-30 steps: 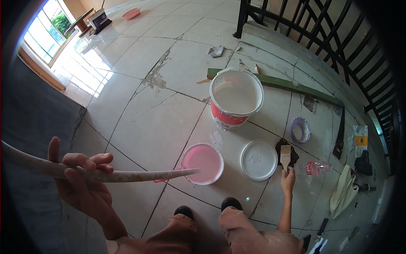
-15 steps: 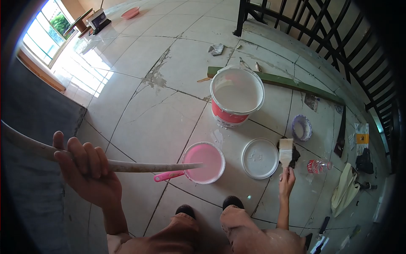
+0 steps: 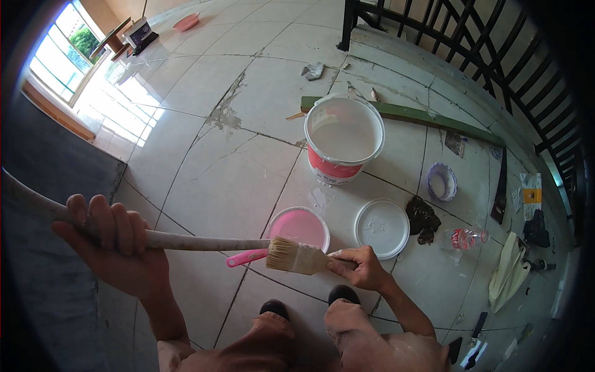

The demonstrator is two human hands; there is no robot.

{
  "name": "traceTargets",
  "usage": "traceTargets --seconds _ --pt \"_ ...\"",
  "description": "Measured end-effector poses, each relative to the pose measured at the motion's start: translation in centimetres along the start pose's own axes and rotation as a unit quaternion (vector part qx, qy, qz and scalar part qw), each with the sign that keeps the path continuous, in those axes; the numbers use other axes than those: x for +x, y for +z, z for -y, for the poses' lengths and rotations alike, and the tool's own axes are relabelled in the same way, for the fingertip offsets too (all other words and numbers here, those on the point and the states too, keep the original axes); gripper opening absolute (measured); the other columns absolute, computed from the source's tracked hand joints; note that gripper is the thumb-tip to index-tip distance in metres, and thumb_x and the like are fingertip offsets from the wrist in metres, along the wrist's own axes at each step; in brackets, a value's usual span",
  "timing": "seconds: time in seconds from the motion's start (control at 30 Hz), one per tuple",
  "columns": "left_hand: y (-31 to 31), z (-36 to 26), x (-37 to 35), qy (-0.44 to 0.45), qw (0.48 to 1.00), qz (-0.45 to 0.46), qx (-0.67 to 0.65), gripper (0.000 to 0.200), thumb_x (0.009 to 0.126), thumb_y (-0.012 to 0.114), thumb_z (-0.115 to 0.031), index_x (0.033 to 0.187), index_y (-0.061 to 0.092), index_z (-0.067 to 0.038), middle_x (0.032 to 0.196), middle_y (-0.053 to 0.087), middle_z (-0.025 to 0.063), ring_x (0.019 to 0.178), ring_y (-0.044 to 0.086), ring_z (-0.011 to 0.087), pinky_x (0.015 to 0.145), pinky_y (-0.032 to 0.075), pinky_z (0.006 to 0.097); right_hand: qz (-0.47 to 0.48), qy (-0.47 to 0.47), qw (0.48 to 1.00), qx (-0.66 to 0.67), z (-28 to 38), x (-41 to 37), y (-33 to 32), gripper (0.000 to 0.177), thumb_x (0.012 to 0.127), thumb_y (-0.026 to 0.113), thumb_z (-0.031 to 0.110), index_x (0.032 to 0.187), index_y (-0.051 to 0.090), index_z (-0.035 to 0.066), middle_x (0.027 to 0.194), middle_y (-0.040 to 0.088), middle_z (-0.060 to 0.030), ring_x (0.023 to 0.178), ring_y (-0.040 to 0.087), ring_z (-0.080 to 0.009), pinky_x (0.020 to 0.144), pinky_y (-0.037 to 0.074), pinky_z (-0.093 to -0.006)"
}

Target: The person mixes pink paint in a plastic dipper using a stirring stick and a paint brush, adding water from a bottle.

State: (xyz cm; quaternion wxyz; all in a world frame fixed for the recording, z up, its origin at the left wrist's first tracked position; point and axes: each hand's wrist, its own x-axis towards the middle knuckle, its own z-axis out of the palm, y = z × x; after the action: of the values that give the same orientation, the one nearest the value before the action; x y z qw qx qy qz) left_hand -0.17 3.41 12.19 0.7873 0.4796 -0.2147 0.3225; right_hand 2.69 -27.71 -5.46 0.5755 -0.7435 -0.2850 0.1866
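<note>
My left hand (image 3: 121, 248) is wrapped round a long, pale, curved pole (image 3: 198, 242) that reaches in from the left edge. In my right hand (image 3: 362, 268) is a flat paintbrush (image 3: 304, 258), gripped by its handle with the bristles pointing left. Its pale bristles overlap the pole's far end in this view. Below them on the floor sits a round pink dipper (image 3: 300, 222) with a handle, partly covered by the brush and pole. A white bucket (image 3: 338, 166) with a red band stands beyond it. To the right of the dipper lies a round white lid (image 3: 382, 229).
A dark crumpled bag (image 3: 423, 220), a small purple-rimmed tub (image 3: 442, 182) and a clear bottle (image 3: 468, 239) lie to the right. A green beam (image 3: 427, 121) runs behind the bucket. Black railings (image 3: 496, 71) bound the right side. My feet are just below the dipper.
My right hand has brought the paintbrush left from above the dark bag to the pole's end. My left hand and the pole have shifted slightly left.
</note>
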Motion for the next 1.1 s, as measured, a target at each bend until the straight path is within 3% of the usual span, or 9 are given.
traceTargets --seconds 0.17,0.47,0.57,0.77,0.87,0.97,1.1 --pt "0.1 -1.1 0.7 -0.021 0.999 -0.007 -0.03 0.035 0.102 0.028 -0.041 0.084 0.037 -0.012 0.055 0.026 -0.0011 0.038 0.018 0.0058 0.033 0.02 0.0218 0.033 0.005 0.999 -0.03 -1.1 1.3 -0.1 0.024 0.083 0.068 0.019 0.096 0.069 -0.001 0.081 0.068 -0.018 0.066 0.066 -0.0241 0.061 0.05 -0.0315" --pt "-1.0 -4.0 1.9 0.006 0.999 0.023 -0.037 0.032 0.102 0.03 -0.038 0.085 0.038 -0.012 0.052 0.026 -0.0007 0.036 0.02 0.0059 0.032 0.022 0.0194 0.017 0.062 0.99 -0.129 -4.4 0.7 -1.3 0.025 0.082 0.067 0.026 0.091 0.07 0.004 0.076 0.067 -0.0176 0.069 0.067 -0.0315 0.062 0.051 -0.0352" --pt "-1.9 -4.9 2.2 0.025 0.998 0.059 -0.028 0.031 0.103 0.03 -0.034 0.09 0.041 -0.008 0.053 0.027 -0.0009 0.034 0.022 0.0047 0.031 0.025 0.0175 0.02 0.057 0.983 -0.174 -4.4 0.8 -1.6 0.024 0.081 0.069 0.022 0.09 0.07 0.0 0.075 0.067 -0.0177 0.065 0.067 -0.028 0.058 0.049 -0.0327" --pt "-2.9 -6.9 2.4 0.056 0.997 0.046 -0.005 0.032 0.103 0.03 -0.031 0.105 0.042 -0.001 0.052 0.03 0.0001 0.031 0.025 0.0027 0.027 0.029 0.0152 -0.036 0.088 0.964 -0.247 -3.0 -0.6 -1.8 0.025 0.08 0.068 0.023 0.088 0.069 0.0 0.075 0.066 -0.0181 0.069 0.066 -0.0336 0.06 0.051 -0.0368" --pt "-2.6 -6.5 2.4 0.052 0.995 0.083 0.019 0.034 0.103 0.029 -0.032 0.109 0.041 -0.001 0.052 0.032 0.0003 0.03 0.025 0.0039 0.027 0.03 0.0151 -0.088 0.058 0.968 -0.226 -1.9 -2.0 -1.6 0.025 0.084 0.065 0.026 0.092 0.069 0.003 0.074 0.066 -0.0172 0.068 0.065 -0.0345 0.062 0.051 -0.0389" --pt "-3.0 -5.9 2.0 0.06 0.996 0.058 0.027 0.035 0.102 0.029 -0.033 0.113 0.04 -0.002 0.054 0.036 0.001 0.031 0.029 0.0051 0.029 0.033 0.0146 -0.049 0.088 0.956 -0.274 -2.9 -3.0 -0.7 0.028 0.084 0.064 0.026 0.093 0.067 -0.001 0.076 0.066 -0.0182 0.07 0.066 -0.034 0.062 0.051 -0.0385" --pt "-3.2 -5.4 2.0 0.047 0.997 0.059 -0.01 0.034 0.102 0.03 -0.034 0.114 0.04 -0.004 0.062 0.038 0.0028 0.035 0.035 0.0068 0.03 0.034 0.015 -0.089 0.094 0.966 -0.225 -3.5 -3.7 0.2 0.032 0.085 0.064 0.028 0.093 0.066 -0.002 0.08 0.066 -0.0198 0.074 0.066 -0.0347 0.064 0.052 -0.0395"
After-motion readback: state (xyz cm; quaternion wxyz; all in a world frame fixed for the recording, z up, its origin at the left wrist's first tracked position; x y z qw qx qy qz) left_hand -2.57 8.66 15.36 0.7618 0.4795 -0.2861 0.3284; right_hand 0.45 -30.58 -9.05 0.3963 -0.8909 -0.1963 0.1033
